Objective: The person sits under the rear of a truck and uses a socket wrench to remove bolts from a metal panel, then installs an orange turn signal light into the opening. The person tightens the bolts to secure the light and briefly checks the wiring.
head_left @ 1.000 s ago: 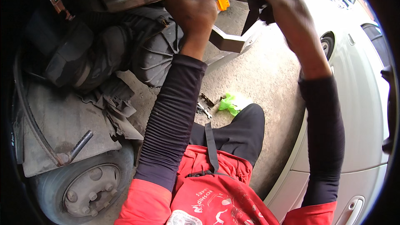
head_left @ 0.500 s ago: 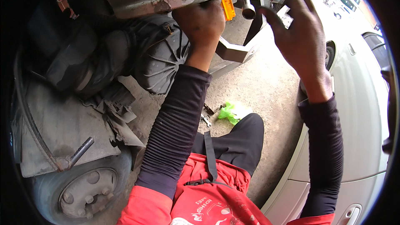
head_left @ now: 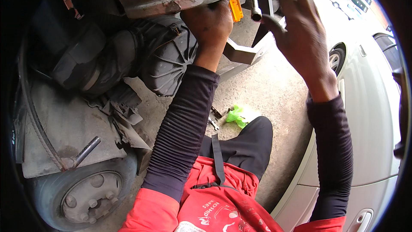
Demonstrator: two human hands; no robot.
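My left hand [head_left: 209, 22] reaches up beneath the dented, grey-painted metal edge [head_left: 180, 0] of a vehicle. That edge hides its fingers and whatever they touch. On the right, a shiny angled socket wrench [head_left: 256, 8] sits beside the vehicle's frame, its socket end pointing down. My right hand [head_left: 302, 38] has its fingers hooked over the wrench's handle, while the thumb stands apart below. An orange plastic piece [head_left: 235, 8] shows between my left hand and the wrench.
A ribbed dark round housing [head_left: 169, 60] hangs left of my left forearm, above a wheel [head_left: 92, 199]. A spanner [head_left: 213, 124] and a green plastic bag [head_left: 238, 116] lie on the concrete near my knee. Along the right stands a pale car [head_left: 365, 124].
My right hand has shifted slightly left and up, its fingers now covering more of the wrench's handle. The left hand stays almost where it was under the metal edge.
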